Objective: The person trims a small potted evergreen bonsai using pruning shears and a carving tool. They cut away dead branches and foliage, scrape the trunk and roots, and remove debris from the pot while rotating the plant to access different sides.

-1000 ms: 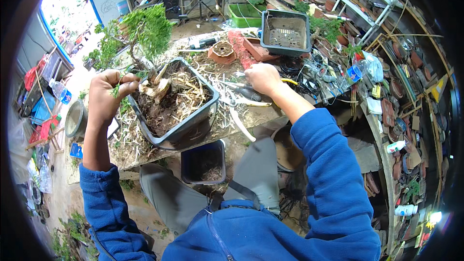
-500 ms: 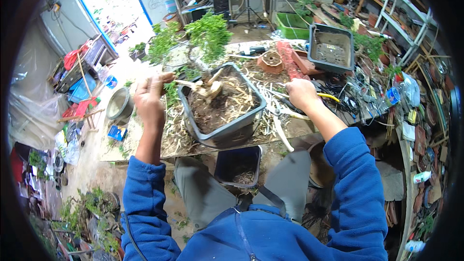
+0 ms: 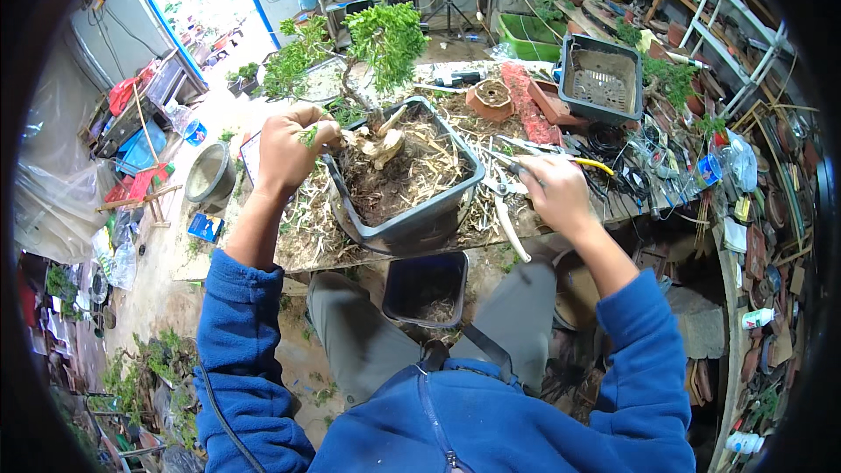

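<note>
A small bonsai tree (image 3: 385, 48) with green foliage and a pale, stripped trunk base stands in a dark plastic pot (image 3: 473, 177). The pot holds soil and wood shavings. On the pot's left side, my left hand (image 3: 296, 144) is closed beside the pale wood, with a green sprig (image 3: 308, 135) showing at its fingers. Over the bench right of the pot, my right hand (image 3: 559, 191) closes on a slim metal tool (image 3: 501, 157) pointing toward the pot; its exact kind is unclear. Below lie cutters with pale handles (image 3: 510, 232).
Wood shavings litter the bench (image 3: 254, 250). Behind the right hand lie a yellow-handled tool (image 3: 596, 165), a red strip (image 3: 527, 105), a clay pot (image 3: 491, 98) and an empty dark tray (image 3: 601, 79). A grey pot (image 3: 210, 177) stands left; a dark bin (image 3: 427, 287) sits between my knees.
My left hand has turned and closed, moving slightly right toward the trunk. My right hand has dropped a little toward me, with the slim tool's points now showing more clearly.
</note>
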The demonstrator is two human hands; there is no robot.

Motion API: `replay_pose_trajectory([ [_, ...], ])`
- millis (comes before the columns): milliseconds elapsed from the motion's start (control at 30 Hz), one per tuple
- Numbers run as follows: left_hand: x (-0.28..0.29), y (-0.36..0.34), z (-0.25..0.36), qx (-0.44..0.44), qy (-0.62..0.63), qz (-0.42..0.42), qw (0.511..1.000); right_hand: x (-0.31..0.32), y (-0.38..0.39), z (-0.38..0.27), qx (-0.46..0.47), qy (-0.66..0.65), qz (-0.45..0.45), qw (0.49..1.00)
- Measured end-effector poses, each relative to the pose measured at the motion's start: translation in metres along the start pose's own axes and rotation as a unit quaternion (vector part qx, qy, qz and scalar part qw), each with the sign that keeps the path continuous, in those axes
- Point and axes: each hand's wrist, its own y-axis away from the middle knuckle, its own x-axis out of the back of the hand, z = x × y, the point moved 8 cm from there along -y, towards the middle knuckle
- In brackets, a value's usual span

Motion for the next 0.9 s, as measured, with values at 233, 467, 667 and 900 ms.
replay_pose_trajectory([
  [233,0.0,-0.013,-0.011,0.121,0.032,-0.046,0.991,0.044,0.096,-0.038,-0.074,-0.079,-0.042,0.993],
  [467,-0.011,-0.012,-0.019,0.19,0.11,-0.088,0.972,0.04,0.108,-0.035,-0.074,-0.099,-0.069,0.99],
  [667,-0.008,0.007,-0.058,0.186,0.208,0.084,0.957,0.006,-0.008,0.006,-0.021,-0.11,-0.011,0.994],
  [900,-0.03,0.073,-0.036,0.023,0.187,0.197,0.962,-0.155,-0.201,0.075,-0.024,0.096,-0.191,0.977],
])
